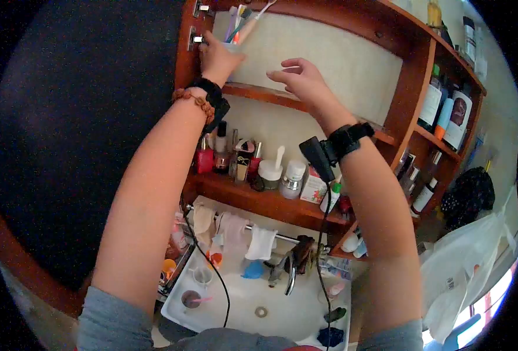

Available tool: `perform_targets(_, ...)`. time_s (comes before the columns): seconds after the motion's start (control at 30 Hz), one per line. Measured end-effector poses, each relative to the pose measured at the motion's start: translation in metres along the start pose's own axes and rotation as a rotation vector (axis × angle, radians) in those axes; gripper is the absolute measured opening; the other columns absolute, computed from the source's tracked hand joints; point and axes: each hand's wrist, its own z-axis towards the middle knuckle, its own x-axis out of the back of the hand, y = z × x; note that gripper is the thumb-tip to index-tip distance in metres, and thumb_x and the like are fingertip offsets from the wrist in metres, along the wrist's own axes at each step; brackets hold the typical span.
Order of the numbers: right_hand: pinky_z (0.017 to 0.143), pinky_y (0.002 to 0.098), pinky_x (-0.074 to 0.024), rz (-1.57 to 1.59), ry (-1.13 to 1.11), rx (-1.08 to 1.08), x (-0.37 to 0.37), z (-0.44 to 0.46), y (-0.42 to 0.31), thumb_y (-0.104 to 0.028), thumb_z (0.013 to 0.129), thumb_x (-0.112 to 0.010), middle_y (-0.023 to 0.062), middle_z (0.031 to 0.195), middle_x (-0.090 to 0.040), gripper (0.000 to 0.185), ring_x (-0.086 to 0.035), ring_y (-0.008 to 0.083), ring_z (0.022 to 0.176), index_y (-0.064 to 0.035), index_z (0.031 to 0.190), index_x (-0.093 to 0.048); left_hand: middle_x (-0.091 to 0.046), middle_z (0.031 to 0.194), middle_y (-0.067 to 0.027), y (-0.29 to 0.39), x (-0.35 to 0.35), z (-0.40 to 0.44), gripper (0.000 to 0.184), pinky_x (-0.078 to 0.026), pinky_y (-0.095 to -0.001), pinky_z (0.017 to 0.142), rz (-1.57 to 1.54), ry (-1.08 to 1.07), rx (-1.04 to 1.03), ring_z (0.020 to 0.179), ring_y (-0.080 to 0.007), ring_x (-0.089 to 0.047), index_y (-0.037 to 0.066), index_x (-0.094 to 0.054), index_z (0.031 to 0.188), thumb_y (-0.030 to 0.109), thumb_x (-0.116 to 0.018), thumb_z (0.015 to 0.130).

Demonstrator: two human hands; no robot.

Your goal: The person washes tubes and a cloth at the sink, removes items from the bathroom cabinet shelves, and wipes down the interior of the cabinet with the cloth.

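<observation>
In the head view, my left hand is at the left end of the cabinet's upper shelf. Its fingers are wrapped round a pale cup, mostly hidden behind the hand. Several toothbrushes stand up out of the cup, leaning to the right. My right hand hovers in front of the same shelf, further right. Its fingers are slightly curled and apart, with nothing in them. Both wrists carry black straps with devices; a brown beaded bracelet sits on the left one.
Cosmetic bottles and jars line the lower shelf. Side shelves at right hold more bottles. Below is a white sink with a faucet, cloths on a rail and cups. Black cables hang down. A dark door panel fills the left.
</observation>
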Motion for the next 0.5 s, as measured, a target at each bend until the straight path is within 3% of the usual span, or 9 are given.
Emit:
perform_targets(0.2,0.084,0.0305,-0.0474,-0.001,-0.025,0.067,-0.005,-0.001,0.018,-0.023,0.074,-0.075,0.016,0.112,-0.057,0.056,-0.057,0.0218,0.099,0.0045,0.116,-0.05,-0.059,0.111,-0.0232,-0.02,-0.004,0.02,0.086,-0.048,-0.044,0.087,0.014,-0.152,0.003,0.103,-0.0402,-0.057,0.003,-0.038,0.126,0.03,-0.082,0.058)
perform_targets(0.43,0.083,0.032,-0.0487,-0.004,0.019,0.198,0.009,-0.006,0.025,-0.025,0.072,-0.076,0.0159,0.108,-0.059,0.056,-0.058,0.0218,0.097,0.0045,0.114,-0.052,-0.061,0.107,-0.0214,-0.012,0.006,0.015,0.072,-0.049,-0.0436,0.084,0.041,-0.054,-0.116,0.099,-0.0394,-0.06,0.003,-0.048,0.114,0.032,-0.083,0.058)
perform_targets(0.47,0.081,0.0332,-0.0498,0.051,0.031,0.198,0.009,-0.006,0.022,-0.028,0.07,-0.078,0.0167,0.107,-0.06,0.06,-0.059,0.0222,0.096,0.0046,0.114,-0.053,-0.062,0.106,-0.0173,-0.013,0.001,0.021,0.082,-0.05,-0.0401,0.081,0.093,-0.045,-0.14,0.095,-0.0328,-0.062,0.002,-0.047,0.114,0.043,-0.085,0.054)
perform_targets(0.5,0.079,0.0344,-0.051,0.105,0.043,0.197,0.01,-0.004,0.02,-0.031,0.068,-0.079,0.0175,0.105,-0.061,0.063,-0.059,0.0227,0.094,0.0047,0.113,-0.053,-0.062,0.106,-0.0164,-0.012,-0.002,0.025,0.079,-0.049,-0.0402,0.083,0.028,-0.067,-0.224,0.097,-0.0322,-0.061,0.002,-0.047,0.115,0.041,-0.084,0.057)
